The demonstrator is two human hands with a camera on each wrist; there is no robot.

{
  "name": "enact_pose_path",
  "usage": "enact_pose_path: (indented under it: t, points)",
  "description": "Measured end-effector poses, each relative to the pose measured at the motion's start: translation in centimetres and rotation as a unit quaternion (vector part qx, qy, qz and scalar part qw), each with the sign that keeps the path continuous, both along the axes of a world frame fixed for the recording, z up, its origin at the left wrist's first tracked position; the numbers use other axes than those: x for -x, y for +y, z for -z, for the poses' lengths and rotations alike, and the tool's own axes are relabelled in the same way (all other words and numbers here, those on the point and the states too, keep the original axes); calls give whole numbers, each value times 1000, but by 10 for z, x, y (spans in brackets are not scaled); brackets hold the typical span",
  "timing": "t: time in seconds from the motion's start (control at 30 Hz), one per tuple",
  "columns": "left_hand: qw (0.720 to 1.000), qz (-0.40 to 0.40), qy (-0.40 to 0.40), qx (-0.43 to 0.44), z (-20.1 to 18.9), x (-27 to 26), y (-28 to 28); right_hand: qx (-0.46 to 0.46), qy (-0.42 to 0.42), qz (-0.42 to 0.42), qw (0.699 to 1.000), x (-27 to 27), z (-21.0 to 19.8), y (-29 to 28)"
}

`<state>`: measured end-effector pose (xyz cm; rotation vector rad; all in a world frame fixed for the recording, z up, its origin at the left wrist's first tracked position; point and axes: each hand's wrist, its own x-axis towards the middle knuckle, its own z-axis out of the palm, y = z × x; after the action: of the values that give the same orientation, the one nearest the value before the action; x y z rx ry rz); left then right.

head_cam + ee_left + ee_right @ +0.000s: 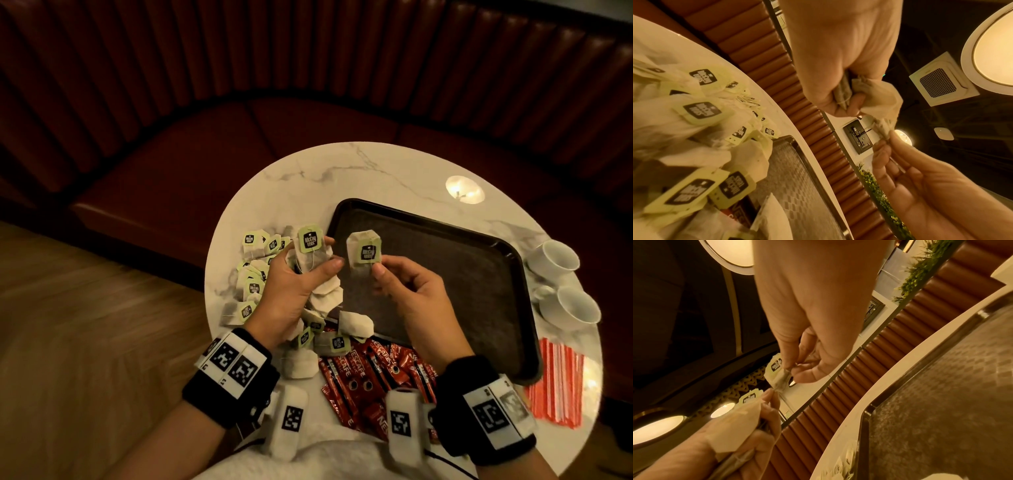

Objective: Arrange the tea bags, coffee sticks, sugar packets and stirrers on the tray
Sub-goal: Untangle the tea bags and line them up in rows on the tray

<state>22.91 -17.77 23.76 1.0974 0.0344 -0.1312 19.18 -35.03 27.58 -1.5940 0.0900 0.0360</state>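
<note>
On the marble table (342, 171) my left hand (294, 284) grips several bags (310, 253); my right hand (407, 294) pinches 1 bag (363, 253) (tray (445, 274) bare). Tangled strings could drag extras.

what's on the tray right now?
The tray floor looks bare. One loose tea bag overlaps its near-left rim. The right hand hovers above holding a tea bag, hiding part of the floor beneath.
</note>
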Motion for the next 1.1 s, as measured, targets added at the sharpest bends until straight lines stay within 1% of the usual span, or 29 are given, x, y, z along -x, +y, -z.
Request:
enact_pose_path:
  t: [0.1,0.23,0.37,0.47,0.6,0.73,0.87,0.97,1.1]
  points:
    - [1000,15,7,2,0,1,0,0,-6,8,1000,-1,1,0]
    - [998,31,-20,-56,0,6,-5,16,-27,3,1000,-3,1,2]
    - [997,26,-10,-67,1,6,-6,28,-37,-3,999,-2,-4,2]
    - [995,32,-15,-99,1,4,-4,44,-45,-2,998,-5,-6,-2]
    - [987,61,-22,-146,5,3,-2,95,-26,-51,994,-15,-7,-4]
    - [992,44,-2,-122,11,0,-2,109,2,-93,990,-28,-4,-7]
    - [996,19,18,-81,16,-2,-2,94,46,-141,984,-41,2,-10]
    - [997,6,29,-68,18,-8,-4,80,54,-141,985,-50,6,-10]
    - [995,6,31,-95,23,-18,-4,46,71,-126,988,-62,10,-8]
